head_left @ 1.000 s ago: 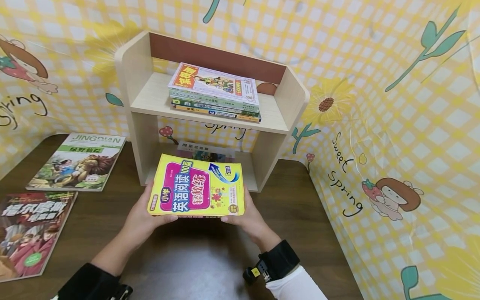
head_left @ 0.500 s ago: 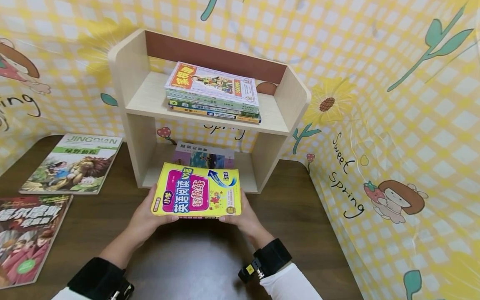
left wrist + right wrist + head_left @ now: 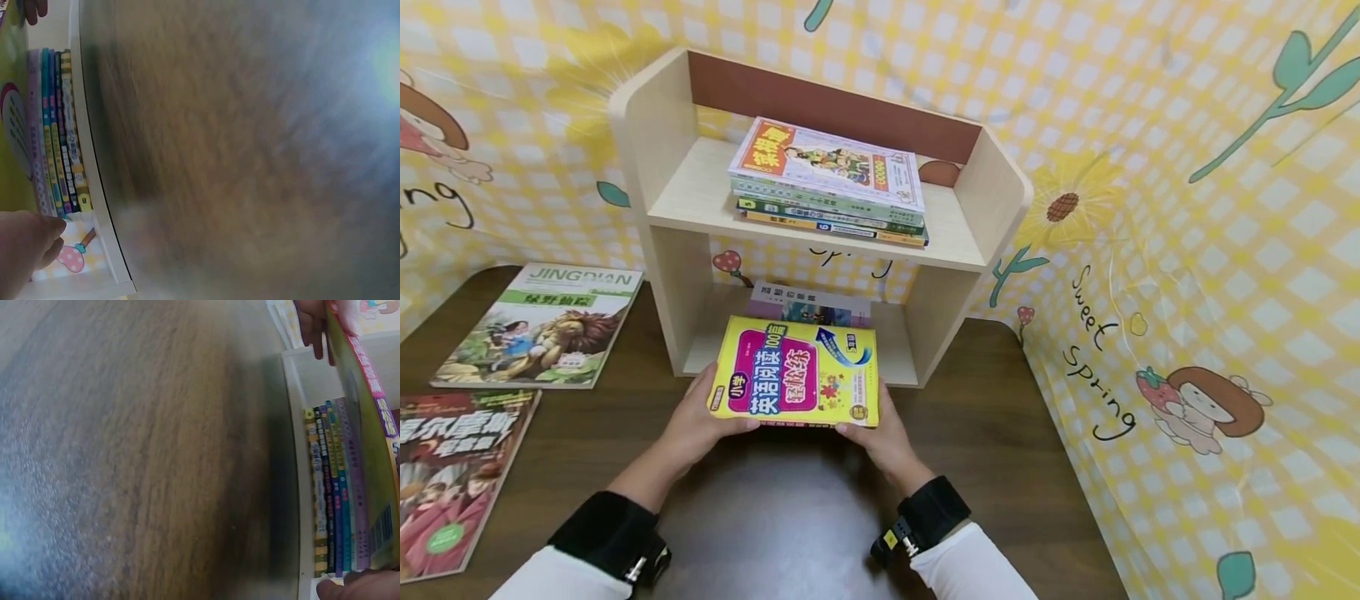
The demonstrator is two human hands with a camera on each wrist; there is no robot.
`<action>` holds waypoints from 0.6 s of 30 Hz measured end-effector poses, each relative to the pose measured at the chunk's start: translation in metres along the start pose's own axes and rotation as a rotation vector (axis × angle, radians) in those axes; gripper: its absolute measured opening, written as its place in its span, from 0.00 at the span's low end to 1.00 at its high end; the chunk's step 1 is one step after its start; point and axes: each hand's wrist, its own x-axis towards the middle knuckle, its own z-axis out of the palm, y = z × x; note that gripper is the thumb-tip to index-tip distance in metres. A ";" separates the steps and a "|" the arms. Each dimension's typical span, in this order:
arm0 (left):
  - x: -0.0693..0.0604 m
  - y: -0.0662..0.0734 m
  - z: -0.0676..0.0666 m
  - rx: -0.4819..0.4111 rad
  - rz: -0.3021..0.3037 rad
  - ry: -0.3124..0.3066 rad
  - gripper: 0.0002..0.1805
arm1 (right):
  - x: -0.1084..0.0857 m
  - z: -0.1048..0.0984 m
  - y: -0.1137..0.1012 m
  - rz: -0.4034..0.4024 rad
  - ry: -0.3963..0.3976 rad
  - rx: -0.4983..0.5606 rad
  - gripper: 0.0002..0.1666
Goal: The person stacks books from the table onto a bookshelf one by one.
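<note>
A yellow workbook (image 3: 842, 375) with a pink title panel is held level in front of the shelf's lower compartment. My left hand (image 3: 696, 421) grips its left end, thumb along the near edge. At the opposite end, my right hand (image 3: 887, 433) grips it the same way. Both wrist views show the yellow book's underside (image 3: 12, 156), with fingers at each end. Beneath it, a stack of several books (image 3: 334, 487) lies in the lower compartment; its purple top book (image 3: 812, 308) is partly covered in the head view.
The pale wooden shelf (image 3: 670, 292) stands on a dark table (image 3: 1000, 467). Its upper board carries a stack of several books (image 3: 831, 179). To the left lie a lion-cover book (image 3: 542, 325) and a red-cover book (image 3: 456, 483). A yellow checked cloth (image 3: 1187, 250) hangs behind and right.
Both hands have carried the yellow book a little farther away and lower, toward the lower compartment, and both keep their grip. The head view has shifted slightly.
</note>
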 end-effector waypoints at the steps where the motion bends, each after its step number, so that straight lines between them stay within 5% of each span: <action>1: 0.003 -0.001 -0.001 -0.010 0.012 -0.005 0.52 | 0.001 0.001 0.001 0.001 0.014 -0.010 0.50; 7: 0.028 -0.005 -0.003 -0.038 0.068 -0.061 0.50 | 0.014 0.001 0.004 0.002 0.087 -0.047 0.50; 18: 0.061 -0.009 -0.010 0.025 0.082 -0.077 0.50 | 0.045 -0.006 0.002 0.023 0.059 -0.154 0.49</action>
